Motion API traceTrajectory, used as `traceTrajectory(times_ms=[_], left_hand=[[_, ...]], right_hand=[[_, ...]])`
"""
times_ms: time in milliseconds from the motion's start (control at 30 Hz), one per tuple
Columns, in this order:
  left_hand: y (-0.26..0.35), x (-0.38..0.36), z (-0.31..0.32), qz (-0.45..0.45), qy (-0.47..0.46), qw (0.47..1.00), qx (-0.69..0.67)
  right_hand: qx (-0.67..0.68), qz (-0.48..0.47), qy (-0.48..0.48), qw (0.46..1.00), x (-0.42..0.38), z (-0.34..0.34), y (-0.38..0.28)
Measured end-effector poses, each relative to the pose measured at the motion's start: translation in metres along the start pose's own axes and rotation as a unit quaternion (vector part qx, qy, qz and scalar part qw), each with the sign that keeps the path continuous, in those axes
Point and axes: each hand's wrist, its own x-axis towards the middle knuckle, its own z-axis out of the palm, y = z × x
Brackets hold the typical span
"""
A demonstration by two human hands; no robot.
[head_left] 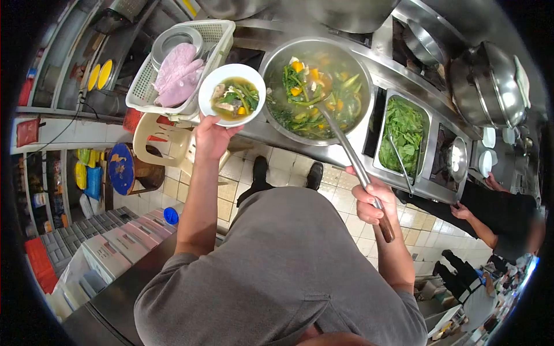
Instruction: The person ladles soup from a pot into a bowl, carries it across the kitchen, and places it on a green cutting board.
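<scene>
My left hand point(212, 137) grips a white bowl point(208, 79) from below at its near rim. Broth, leafy greens, orange chunks and pale pieces of meat or fish point(234, 99) lie in the bowl. It is held just left of a large steel pot point(266, 109) of steaming soup point(340, 78). Wrapped around the long handle of a ladle point(352, 154) is my right hand point(374, 202). The ladle's head dips into the soup among greens and orange chunks, partly hidden by them.
Right of the pot, a steel tray point(428, 124) holds leafy greens and a metal utensil point(398, 153). A white basket point(135, 92) with pink gloves point(178, 72) stands at left, above a cream plastic chair point(153, 138). Another person point(508, 222) stands at the right by the counter.
</scene>
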Motion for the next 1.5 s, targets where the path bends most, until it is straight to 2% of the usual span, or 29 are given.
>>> traceTrajectory(times_ms=[100, 333, 433, 500, 667, 733, 867, 967, 1067, 1300, 1500], left_hand=[[-0.016, 0.009, 0.037, 0.017, -0.038, 0.999, 0.029], [-0.065, 0.045, 0.113, -0.049, -0.086, 0.994, -0.042], [-0.082, 0.059, 0.135, -0.060, -0.131, 0.989, -0.046], [-0.087, 0.061, 0.149, -0.063, -0.126, 0.989, -0.039], [-0.081, 0.055, 0.161, -0.057, -0.117, 0.991, -0.027], [-0.082, 0.058, 0.151, -0.061, -0.126, 0.990, -0.027], [-0.082, 0.054, 0.134, -0.072, -0.118, 0.990, -0.031], [-0.081, 0.052, 0.126, -0.068, -0.115, 0.990, -0.033], [-0.073, 0.052, 0.124, -0.060, -0.129, 0.989, -0.037], [-0.062, 0.056, 0.130, -0.037, -0.160, 0.986, -0.023], [-0.060, 0.053, 0.135, -0.046, -0.166, 0.985, -0.023]], right_hand=[[-0.035, -0.016, 0.048, 0.998, -0.021, 0.035, -0.017], [-0.106, -0.090, 0.075, 0.987, -0.049, 0.119, -0.028], [-0.125, -0.092, 0.079, 0.985, -0.049, 0.128, -0.027], [-0.160, -0.078, 0.082, 0.981, -0.045, 0.124, -0.027], [-0.259, -0.039, 0.172, 0.950, -0.032, 0.107, -0.010], [-0.336, -0.019, 0.206, 0.919, -0.026, 0.110, -0.003], [-0.485, 0.003, 0.210, 0.849, -0.023, 0.109, 0.000], [-0.587, -0.002, 0.281, 0.760, -0.021, 0.120, 0.005], [-0.703, -0.013, 0.327, 0.632, -0.021, 0.147, 0.008], [-0.815, -0.121, 0.287, 0.488, -0.039, 0.142, -0.001], [-0.830, -0.097, 0.255, 0.487, -0.020, 0.126, -0.006]])
